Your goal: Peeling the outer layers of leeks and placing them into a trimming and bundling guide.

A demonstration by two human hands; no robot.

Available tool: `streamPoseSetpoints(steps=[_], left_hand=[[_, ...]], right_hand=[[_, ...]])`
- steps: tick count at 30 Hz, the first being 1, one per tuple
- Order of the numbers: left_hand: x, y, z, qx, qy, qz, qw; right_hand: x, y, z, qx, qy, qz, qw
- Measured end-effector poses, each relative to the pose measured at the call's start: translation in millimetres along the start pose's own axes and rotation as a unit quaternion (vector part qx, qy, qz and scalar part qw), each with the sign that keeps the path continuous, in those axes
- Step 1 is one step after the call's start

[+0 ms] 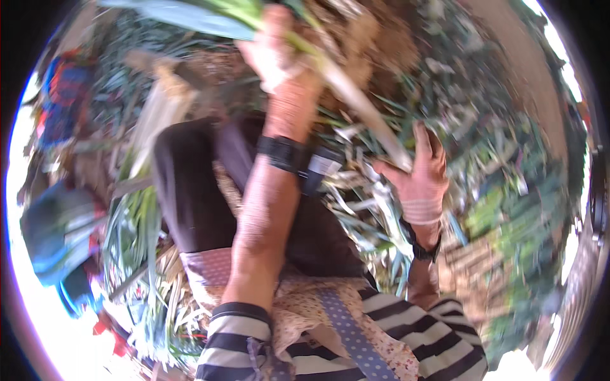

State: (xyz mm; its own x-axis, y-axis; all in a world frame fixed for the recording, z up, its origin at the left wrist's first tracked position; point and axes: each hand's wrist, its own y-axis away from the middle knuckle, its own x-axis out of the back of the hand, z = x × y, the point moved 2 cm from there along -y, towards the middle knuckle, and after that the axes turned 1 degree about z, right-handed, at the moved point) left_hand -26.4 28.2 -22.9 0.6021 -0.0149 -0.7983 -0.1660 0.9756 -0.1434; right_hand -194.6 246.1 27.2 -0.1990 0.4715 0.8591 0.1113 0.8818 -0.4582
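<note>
My left hand (276, 54), in a thin pale glove and blurred by motion, is closed around a leek (356, 98) near its green leaves at the top of the view. The leek's white shaft slants down to the right. Its root end lies at the crook between the thumb and fingers of my right hand (419, 178), also gloved. That hand's thumb and fingers are spread apart, not wrapped round the shaft; whether they touch it is hard to tell.
Heaps of leeks and trimmed leaves (489, 146) cover the ground to the right and beyond. Left of my knees is a pale wooden piece (166, 101), with long leek leaves (136, 216) nearby. Blurred blue objects (60, 232) stand at the far left.
</note>
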Motion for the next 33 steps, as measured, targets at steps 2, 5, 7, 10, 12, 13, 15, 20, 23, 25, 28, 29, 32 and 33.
streamPoseSetpoints(steps=[2,5,7,10,12,13,15,20,23,25,28,29,32,33], left_hand=[[-41,26,4,0.157,0.153,0.081,0.972],[-38,15,28,0.212,0.229,0.158,0.937],[-30,9,49,0.178,0.214,0.115,0.953],[-14,-8,84,0.081,0.183,0.118,0.973],[-7,-19,97,0.014,0.112,0.159,0.981],[5,-25,107,-0.029,0.107,0.183,0.977],[21,-29,126,-0.081,0.115,0.210,0.967],[31,-35,137,-0.168,0.103,0.319,0.927],[32,-33,150,-0.204,0.091,0.356,0.907],[41,-29,171,-0.229,0.083,0.357,0.902],[41,-35,211,-0.223,0.154,0.324,0.907],[44,-36,231,-0.247,0.138,0.305,0.909],[61,-25,316,-0.284,-0.035,0.229,0.931],[74,-23,348,-0.311,-0.053,0.187,0.930]], right_hand=[[-32,1,-3,0.036,0.058,0.030,0.997],[-62,26,3,-0.011,0.010,0.002,1.000],[-73,44,10,-0.108,-0.066,-0.015,0.992],[-105,106,84,-0.125,0.092,-0.208,0.966],[-112,138,143,-0.230,0.165,-0.404,0.870],[-107,138,142,-0.276,0.189,-0.482,0.810],[-75,103,108,-0.275,0.156,-0.464,0.827],[-75,-39,3,0.026,0.054,0.007,0.998],[-114,-103,-82,0.205,-0.042,0.128,0.969],[-133,-133,-139,0.234,-0.006,0.136,0.963],[-153,-180,-155,0.291,-0.046,0.261,0.919],[-150,-189,-174,0.296,-0.080,0.249,0.919],[-142,-207,-247,0.307,-0.176,0.198,0.914],[-152,-210,-270,0.323,-0.252,0.204,0.889]])
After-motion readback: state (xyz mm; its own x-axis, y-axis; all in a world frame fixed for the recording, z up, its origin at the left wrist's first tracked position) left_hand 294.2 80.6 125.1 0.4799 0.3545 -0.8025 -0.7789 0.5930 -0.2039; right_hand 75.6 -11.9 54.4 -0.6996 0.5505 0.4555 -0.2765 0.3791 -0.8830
